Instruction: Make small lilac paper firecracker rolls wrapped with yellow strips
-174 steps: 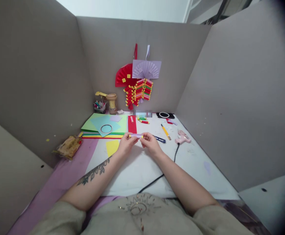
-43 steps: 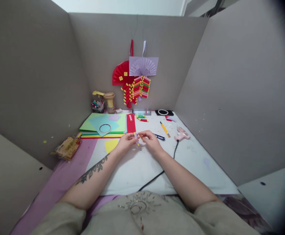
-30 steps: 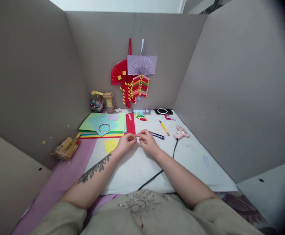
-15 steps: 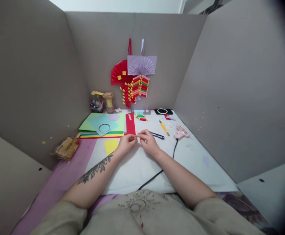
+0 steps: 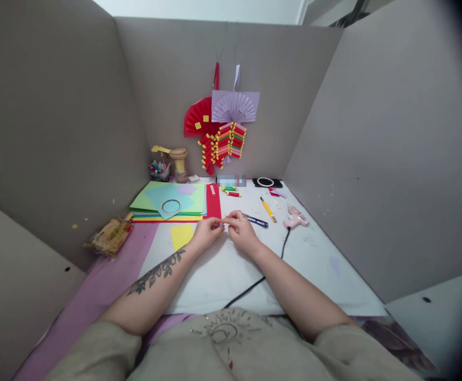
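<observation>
While a small lavender paper roll (image 5: 222, 226), mostly hidden, is pinched by the bare left hand (image 5: 209, 233) above the white cloth-like tabletop (image 5: 207, 283), the index finger of the bare right hand (image 5: 241, 231) is extended to its end; whether anything is gripped by that hand cannot be told. Just beside it, a slim navy-blue cutter (image 5: 258, 221) is seen.

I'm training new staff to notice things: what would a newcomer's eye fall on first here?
Probably the pleated red paper fan and pleated lilac paper fan hanging against the grey back panel, with multicoloured, yellow-tipped paper rolls strung below. Next, the bare left hand and bare right hand, close together over the white tabletop around a small, mostly hidden piece.
</observation>
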A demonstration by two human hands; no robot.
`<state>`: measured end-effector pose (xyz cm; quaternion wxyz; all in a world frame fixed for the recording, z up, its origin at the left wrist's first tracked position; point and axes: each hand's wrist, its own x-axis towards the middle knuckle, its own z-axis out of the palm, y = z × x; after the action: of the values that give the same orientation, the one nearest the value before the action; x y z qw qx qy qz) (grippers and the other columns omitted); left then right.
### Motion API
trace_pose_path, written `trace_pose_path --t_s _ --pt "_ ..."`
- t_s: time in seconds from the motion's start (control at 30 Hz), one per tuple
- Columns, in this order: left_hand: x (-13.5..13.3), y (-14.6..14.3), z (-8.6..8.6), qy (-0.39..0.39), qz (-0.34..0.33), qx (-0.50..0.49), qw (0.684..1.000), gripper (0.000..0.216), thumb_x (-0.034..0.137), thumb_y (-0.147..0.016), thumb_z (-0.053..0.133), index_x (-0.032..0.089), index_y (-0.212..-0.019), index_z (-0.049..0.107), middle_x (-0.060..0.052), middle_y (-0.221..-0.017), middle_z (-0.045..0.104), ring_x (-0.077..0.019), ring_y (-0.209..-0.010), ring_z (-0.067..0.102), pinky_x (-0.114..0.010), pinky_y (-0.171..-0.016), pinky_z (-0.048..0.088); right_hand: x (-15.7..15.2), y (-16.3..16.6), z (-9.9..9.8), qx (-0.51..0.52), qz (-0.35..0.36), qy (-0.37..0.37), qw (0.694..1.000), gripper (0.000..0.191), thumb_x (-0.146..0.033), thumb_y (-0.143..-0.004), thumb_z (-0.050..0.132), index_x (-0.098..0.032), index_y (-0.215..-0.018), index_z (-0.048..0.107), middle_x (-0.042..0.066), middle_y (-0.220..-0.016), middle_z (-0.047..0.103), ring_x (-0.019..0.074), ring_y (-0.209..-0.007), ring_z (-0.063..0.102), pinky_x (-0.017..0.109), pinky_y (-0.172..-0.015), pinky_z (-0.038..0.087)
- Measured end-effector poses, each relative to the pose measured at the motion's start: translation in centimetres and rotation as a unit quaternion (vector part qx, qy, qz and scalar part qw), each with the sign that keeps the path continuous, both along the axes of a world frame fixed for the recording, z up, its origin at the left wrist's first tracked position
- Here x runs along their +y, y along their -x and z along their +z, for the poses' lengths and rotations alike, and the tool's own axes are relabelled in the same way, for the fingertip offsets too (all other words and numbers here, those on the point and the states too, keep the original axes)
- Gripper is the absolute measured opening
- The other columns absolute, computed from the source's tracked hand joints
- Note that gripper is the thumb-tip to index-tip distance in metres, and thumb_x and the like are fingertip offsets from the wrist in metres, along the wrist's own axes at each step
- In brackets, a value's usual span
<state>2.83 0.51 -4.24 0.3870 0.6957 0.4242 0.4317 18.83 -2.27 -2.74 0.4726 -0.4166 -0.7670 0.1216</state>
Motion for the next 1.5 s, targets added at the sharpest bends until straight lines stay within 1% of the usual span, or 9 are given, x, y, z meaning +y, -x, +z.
trace_pose_path --t_s 0.1,0.23,0.47,0.67,0.87,1.1,1.23,1.37,1.5 --pt "-0.1 -0.2 0.4 0.022 -0.005 -0.025 0.999 0.015 0.028 -0.066 0.064 0.017 -0.076 0.065 -0.002 -0.068 0.066 -0.0155 -0.061 0.059 -0.024 -0.056 0.043 -0.1 -0.1 0.3 0.033 0.008 0.029 0.999 0.045 -0.005 -0.072 0.044 -0.026 -0.107 0.064 0.006 -0.096 0.049 0.0177 -0.089 0.052 0.034 -0.079 0.046" --pt "-0.4 -0.4 1.3 0.066 -0.019 -0.102 0.992 0.017 0.025 -0.066 0.065 0.016 -0.079 0.059 -0.003 -0.074 0.067 -0.0156 -0.068 0.062 -0.026 -0.064 0.046 0.0 -0.2 0.5 0.11 -0.016 0.088 0.99 0.054 -0.012 -0.072 0.05 -0.024 -0.125 0.046 0.006 -0.101 0.051 0.0157 -0.085 0.053 0.028 -0.067 0.047" --pt "-0.8 -0.3 2.2 0.094 -0.07 -0.193 0.974 0.027 0.025 -0.065 0.071 0.016 -0.085 0.056 -0.004 -0.085 0.066 -0.0144 -0.076 0.062 -0.027 -0.071 0.047 -0.1 0.4 0.1 0.134 -0.007 0.124 0.983 0.049 -0.022 -0.07 0.06 -0.021 -0.116 0.044 0.005 -0.097 0.056 0.0173 -0.09 0.056 0.032 -0.074 0.048" --pt "-0.8 -0.2 1.9 0.137 -0.103 -0.255 0.952 0.029 0.026 -0.064 0.074 0.015 -0.085 0.058 -0.003 -0.083 0.065 -0.0132 -0.075 0.061 -0.027 -0.073 0.047 -0.2 0.5 0.2 0.18 0.016 0.133 0.974 0.042 -0.023 -0.072 0.06 -0.02 -0.111 0.044 0.003 -0.087 0.059 0.0165 -0.081 0.06 0.03 -0.069 0.049" --pt "-0.4 0.0 1.5 0.141 -0.077 -0.247 0.956 0.026 0.025 -0.063 0.074 0.015 -0.083 0.06 -0.002 -0.081 0.065 -0.0106 -0.068 0.059 -0.023 -0.066 0.045 -0.3 0.3 0.4 0.189 -0.001 0.104 0.977 0.037 -0.023 -0.073 0.06 -0.02 -0.108 0.047 0.003 -0.087 0.06 0.0162 -0.079 0.06 0.031 -0.071 0.048" --pt "-0.9 -0.2 2.4 0.133 -0.063 -0.247 0.958 0.046 0.022 -0.061 0.075 0.017 -0.1 0.052 -0.005 -0.087 0.068 -0.0162 -0.079 0.064 -0.029 -0.074 0.047 -0.4 0.5 0.4 0.194 -0.005 0.09 0.977 0.035 -0.022 -0.074 0.059 -0.02 -0.107 0.047 0.003 -0.086 0.061 0.017 -0.08 0.061 0.03 -0.07 0.048" --pt "-0.9 -0.3 2.4 0.11 -0.056 -0.221 0.967 0.05 0.022 -0.062 0.073 0.017 -0.107 0.05 -0.008 -0.093 0.067 -0.019 -0.088 0.064 -0.031 -0.077 0.047 -0.5 0.5 0.4 0.198 -0.006 0.086 0.977 0.032 -0.022 -0.074 0.058 -0.02 -0.104 0.048 0.003 -0.084 0.061 0.0166 -0.077 0.06 0.03 -0.068 0.048" --pt "-0.6 -0.1 2.1 0.055 -0.034 -0.17 0.983 0.047 0.021 -0.063 0.072 0.017 -0.105 0.053 -0.01 -0.103 0.064 -0.0207 -0.098 0.06 -0.03 -0.078 0.047 -0.5 0.4 0.5 0.205 -0.016 0.083 0.975 0.03 -0.021 -0.074 0.058 -0.021 -0.102 0.048 0.002 -0.083 0.06 0.0161 -0.076 0.06 0.029 -0.068 0.047" --pt "-0.4 0.3 2.0 0.003 0.003 -0.086 0.996 0.031 0.026 -0.066 0.07 0.017 -0.093 0.059 -0.006 -0.094 0.063 -0.0169 -0.084 0.06 -0.027 -0.071 0.047 -0.6 0.3 0.7 0.214 -0.023 0.087 0.973 0.029 -0.021 -0.073 0.058 -0.021 -0.1 0.048 0.002 -0.082 0.06 0.0162 -0.076 0.06 0.029 -0.068 0.047"
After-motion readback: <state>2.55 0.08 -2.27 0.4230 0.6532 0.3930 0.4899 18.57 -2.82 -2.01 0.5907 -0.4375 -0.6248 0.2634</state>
